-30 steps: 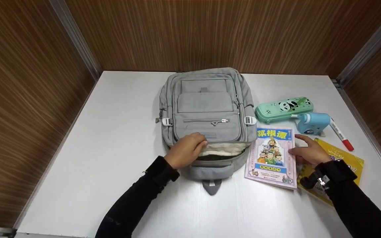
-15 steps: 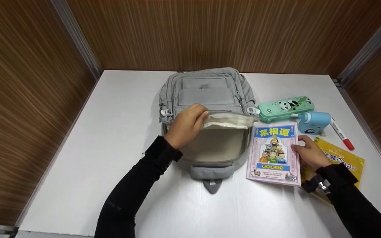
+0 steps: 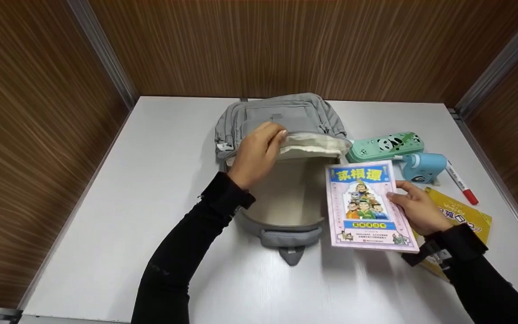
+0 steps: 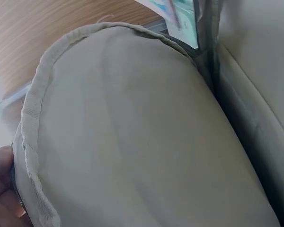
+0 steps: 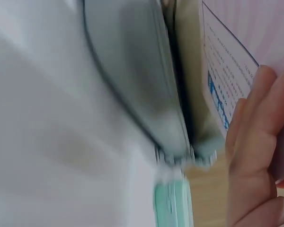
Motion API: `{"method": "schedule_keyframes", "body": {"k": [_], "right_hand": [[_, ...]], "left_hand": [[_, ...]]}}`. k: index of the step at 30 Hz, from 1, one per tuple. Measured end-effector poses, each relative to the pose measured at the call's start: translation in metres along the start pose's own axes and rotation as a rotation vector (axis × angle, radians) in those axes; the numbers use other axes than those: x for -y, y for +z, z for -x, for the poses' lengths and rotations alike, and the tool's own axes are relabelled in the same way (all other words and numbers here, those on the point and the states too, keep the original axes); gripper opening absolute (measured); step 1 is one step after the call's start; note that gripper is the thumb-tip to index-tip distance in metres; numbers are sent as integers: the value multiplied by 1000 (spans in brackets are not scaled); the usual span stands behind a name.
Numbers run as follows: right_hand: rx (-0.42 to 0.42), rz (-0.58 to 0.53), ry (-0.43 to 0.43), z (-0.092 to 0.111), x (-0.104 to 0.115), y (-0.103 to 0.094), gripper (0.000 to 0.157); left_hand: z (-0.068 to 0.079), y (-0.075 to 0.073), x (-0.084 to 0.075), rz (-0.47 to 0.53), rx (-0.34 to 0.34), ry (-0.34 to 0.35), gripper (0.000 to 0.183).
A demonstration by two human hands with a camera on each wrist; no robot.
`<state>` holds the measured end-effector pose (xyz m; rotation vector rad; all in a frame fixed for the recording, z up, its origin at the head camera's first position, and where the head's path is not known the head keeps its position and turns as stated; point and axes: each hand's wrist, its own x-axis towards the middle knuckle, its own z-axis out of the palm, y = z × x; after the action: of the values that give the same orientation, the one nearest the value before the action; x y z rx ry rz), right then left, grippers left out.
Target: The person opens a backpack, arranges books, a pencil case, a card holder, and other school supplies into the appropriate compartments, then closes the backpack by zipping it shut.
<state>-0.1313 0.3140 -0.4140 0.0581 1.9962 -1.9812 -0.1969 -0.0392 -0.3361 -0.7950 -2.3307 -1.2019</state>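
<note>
A grey backpack lies on the white table, its cream-lined main compartment gaping toward me. My left hand grips the edge of the front flap and holds it raised; the left wrist view shows the flap's pale lining, with the fingers at its edge. My right hand pinches a pink book by its right edge, thumb on the cover. The book is lifted beside the bag's right side, its left edge close to the opening. In the right wrist view, fingers lie flat along the book's back.
Right of the bag lie a green panda pencil case, a light-blue gadget with a short spout and a red-capped marker. A yellow book sits partly under the right wrist. Wood-grain panels wall the table.
My left hand has pulled the flap up and back, opening the bag wide. My right hand has taken hold of the pink book, lifted it and brought it left toward the bag.
</note>
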Motion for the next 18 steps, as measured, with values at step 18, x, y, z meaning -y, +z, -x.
{"method": "schedule_keyframes", "body": {"k": [18], "right_hand": [[136, -174, 53, -88, 7, 114, 41]], "left_hand": [[1, 0, -7, -13, 41, 35, 23]]}}
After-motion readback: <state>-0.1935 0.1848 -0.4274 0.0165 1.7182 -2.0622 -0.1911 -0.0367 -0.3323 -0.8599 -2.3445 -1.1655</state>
